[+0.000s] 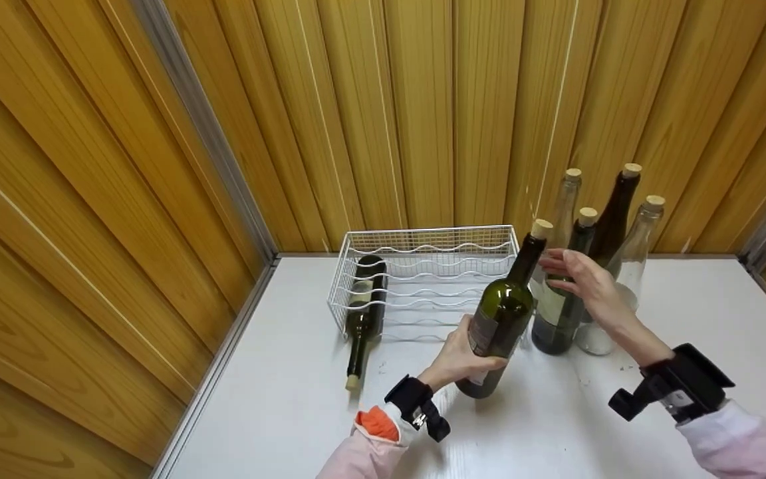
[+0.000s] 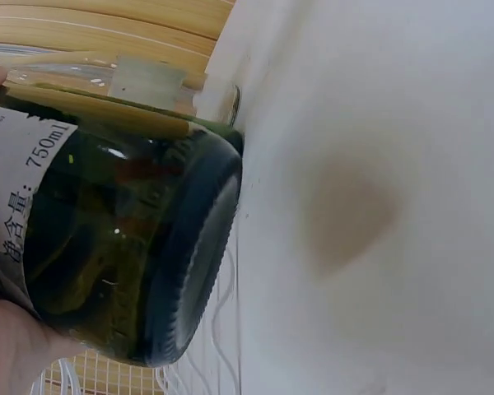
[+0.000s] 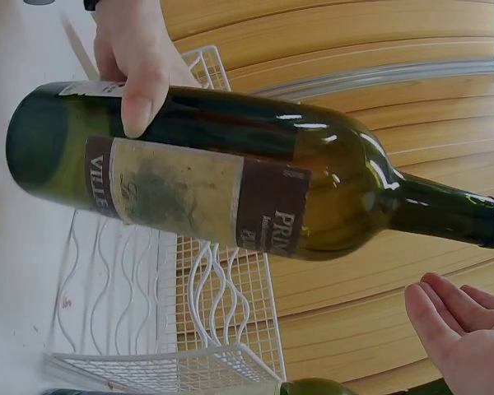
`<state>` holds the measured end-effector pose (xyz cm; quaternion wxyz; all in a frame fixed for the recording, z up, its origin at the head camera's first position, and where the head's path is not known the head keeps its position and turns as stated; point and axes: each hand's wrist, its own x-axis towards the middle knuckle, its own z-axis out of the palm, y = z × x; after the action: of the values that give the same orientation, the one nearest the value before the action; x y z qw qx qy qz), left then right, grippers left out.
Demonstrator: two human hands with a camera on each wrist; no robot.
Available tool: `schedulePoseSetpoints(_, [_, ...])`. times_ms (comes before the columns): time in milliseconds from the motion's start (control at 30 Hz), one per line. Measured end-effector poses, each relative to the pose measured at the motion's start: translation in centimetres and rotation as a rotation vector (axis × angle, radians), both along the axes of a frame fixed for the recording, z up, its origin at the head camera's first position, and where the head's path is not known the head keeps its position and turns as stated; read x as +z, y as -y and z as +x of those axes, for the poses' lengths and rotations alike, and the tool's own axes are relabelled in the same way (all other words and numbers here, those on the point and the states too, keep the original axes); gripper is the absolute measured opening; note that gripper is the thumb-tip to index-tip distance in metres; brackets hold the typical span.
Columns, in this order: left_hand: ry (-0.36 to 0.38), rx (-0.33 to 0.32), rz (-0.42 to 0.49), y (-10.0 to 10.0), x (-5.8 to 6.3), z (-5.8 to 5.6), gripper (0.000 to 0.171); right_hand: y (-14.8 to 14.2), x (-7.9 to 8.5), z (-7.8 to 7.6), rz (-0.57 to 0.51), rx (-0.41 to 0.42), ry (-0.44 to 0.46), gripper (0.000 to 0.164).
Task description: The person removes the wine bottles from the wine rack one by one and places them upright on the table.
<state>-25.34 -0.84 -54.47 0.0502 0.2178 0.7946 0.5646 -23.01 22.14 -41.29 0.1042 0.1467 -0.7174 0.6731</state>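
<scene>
My left hand (image 1: pixel 459 356) grips a corked green wine bottle (image 1: pixel 504 299) round its lower body, holding it tilted with the neck leaning up to the right. In the left wrist view the base of the bottle (image 2: pixel 132 239) hangs above the table. Its front label (image 3: pixel 189 193) shows in the right wrist view. Beside the neck, my right hand (image 1: pixel 592 286) is raised with its fingers loosely bent and apart from the glass. A white wire rack (image 1: pixel 423 229) stands behind, with another dark wine bottle (image 1: pixel 370 286) lying in its left end, corked neck towards me.
To the right stand several corked bottles: a green labelled one (image 1: pixel 556 313), a dark brown one (image 1: pixel 612 229) and clear ones (image 1: pixel 636 259) among them. The white table (image 1: pixel 256 399) meets a wood-panelled wall (image 1: pixel 416 133) at the back and another at the left.
</scene>
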Motion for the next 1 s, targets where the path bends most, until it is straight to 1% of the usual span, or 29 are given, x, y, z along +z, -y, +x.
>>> schedulePoseSetpoints(133, [0.029, 0.024, 0.028, -0.8, 0.0, 0.5, 0.065, 0.5, 0.0, -0.2, 0.021, -0.015, 0.012, 0.054])
schedulePoseSetpoints(300, [0.04, 0.017, 0.057, -1.6, 0.1, 0.9, 0.064, 0.9, 0.2, -0.3, 0.02, -0.022, 0.058, 0.055])
schedulePoseSetpoints(433, [0.054, 0.011, 0.049, -2.0, 0.0, 1.2, 0.064, 1.2, 0.6, -0.4, 0.066, -0.038, 0.109, 0.061])
schedulePoseSetpoints(533, [0.056, 0.006, 0.041, -2.2, -0.1, 1.4, 0.065, 1.5, 0.8, -0.5, 0.087, -0.038, 0.118, 0.062])
schedulePoseSetpoints(667, [0.047, -0.008, 0.042, -2.4, -0.4, 1.5, 0.067, 2.2, 1.0, -0.8, 0.055, -0.015, 0.112, 0.053])
schedulePoseSetpoints(800, [0.062, -0.032, 0.05, -2.5, -0.5, 1.5, 0.069, 3.0, 1.1, -1.2, 0.027, -0.006, 0.093, 0.034])
schedulePoseSetpoints(900, [0.077, -0.044, 0.057, -2.5, -0.5, 1.6, 0.071, 3.4, 1.0, -1.3, 0.021, -0.028, 0.083, 0.018])
schedulePoseSetpoints(1000, [0.078, -0.054, 0.059, -2.5, -0.5, 1.6, 0.071, 3.7, 0.9, -1.3, -0.012, -0.07, 0.077, 0.009])
